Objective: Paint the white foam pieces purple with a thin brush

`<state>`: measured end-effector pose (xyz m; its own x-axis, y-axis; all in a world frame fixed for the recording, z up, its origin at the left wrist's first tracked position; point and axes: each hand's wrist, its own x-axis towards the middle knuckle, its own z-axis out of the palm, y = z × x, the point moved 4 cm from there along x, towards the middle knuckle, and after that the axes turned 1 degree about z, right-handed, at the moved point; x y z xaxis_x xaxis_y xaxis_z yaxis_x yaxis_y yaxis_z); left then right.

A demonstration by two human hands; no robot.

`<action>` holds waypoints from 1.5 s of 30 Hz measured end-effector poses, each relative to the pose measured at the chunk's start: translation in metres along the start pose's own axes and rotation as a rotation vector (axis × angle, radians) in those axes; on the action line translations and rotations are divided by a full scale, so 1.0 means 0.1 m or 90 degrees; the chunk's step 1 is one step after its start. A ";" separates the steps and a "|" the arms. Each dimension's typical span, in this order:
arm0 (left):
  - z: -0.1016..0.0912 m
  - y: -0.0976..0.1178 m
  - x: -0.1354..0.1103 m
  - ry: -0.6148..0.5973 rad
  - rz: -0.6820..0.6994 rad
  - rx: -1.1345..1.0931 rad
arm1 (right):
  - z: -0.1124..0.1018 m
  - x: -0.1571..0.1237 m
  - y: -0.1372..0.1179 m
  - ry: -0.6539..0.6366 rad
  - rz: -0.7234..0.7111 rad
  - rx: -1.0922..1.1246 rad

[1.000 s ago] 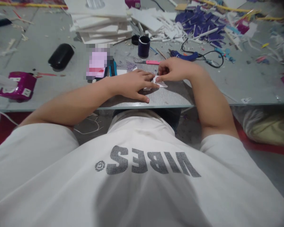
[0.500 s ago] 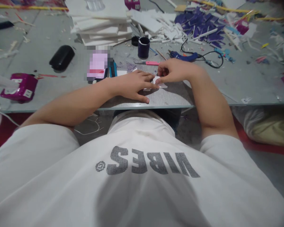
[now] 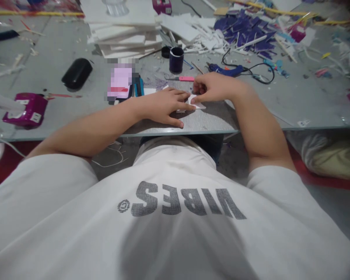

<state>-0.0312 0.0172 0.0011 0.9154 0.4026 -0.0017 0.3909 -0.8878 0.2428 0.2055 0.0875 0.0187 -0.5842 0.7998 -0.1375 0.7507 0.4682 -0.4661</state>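
Observation:
My left hand (image 3: pixel 168 104) lies palm down by the table's near edge, fingers stretched out and thumb spread. It presses on flat white pieces, mostly hidden under it. A small white foam-board-like piece (image 3: pixel 199 105) shows just past its fingertips. My right hand (image 3: pixel 211 86) has its fingers curled and its thumb on that piece; the grip is partly hidden. Just beyond the right fingers lies a pink-handled craft knife (image 3: pixel 186 79). Left of the left hand, a blue cutter-like tool (image 3: pixel 139 86) rests beside a phone (image 3: pixel 121 79) with a blurred screen.
Behind stand a dark open jar (image 3: pixel 176 62) and a blue glue gun (image 3: pixel 226 70) with a looped cord. Farther back are stacked white boards (image 3: pixel 122 35) and purple scraps (image 3: pixel 247 31). A black case (image 3: pixel 77 73) and a magenta tape dispenser (image 3: pixel 26 111) stand at left.
The hands and the white piece hold nearly the same place and pose. The view has shifted only slightly.

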 end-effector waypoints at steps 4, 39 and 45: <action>0.00 0.01 -0.01 -0.007 0.004 0.003 | -0.01 -0.02 -0.04 -0.005 0.004 0.008; 0.05 -0.04 0.02 0.024 0.011 0.005 | -0.03 -0.02 -0.01 -0.029 0.000 0.070; 0.06 -0.04 0.02 0.016 0.011 0.012 | -0.02 0.01 0.04 -0.026 0.006 0.053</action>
<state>-0.0306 0.0202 -0.0052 0.9197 0.3918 0.0264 0.3766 -0.8990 0.2235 0.2081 0.0906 0.0183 -0.5908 0.7872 -0.1766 0.7286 0.4267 -0.5358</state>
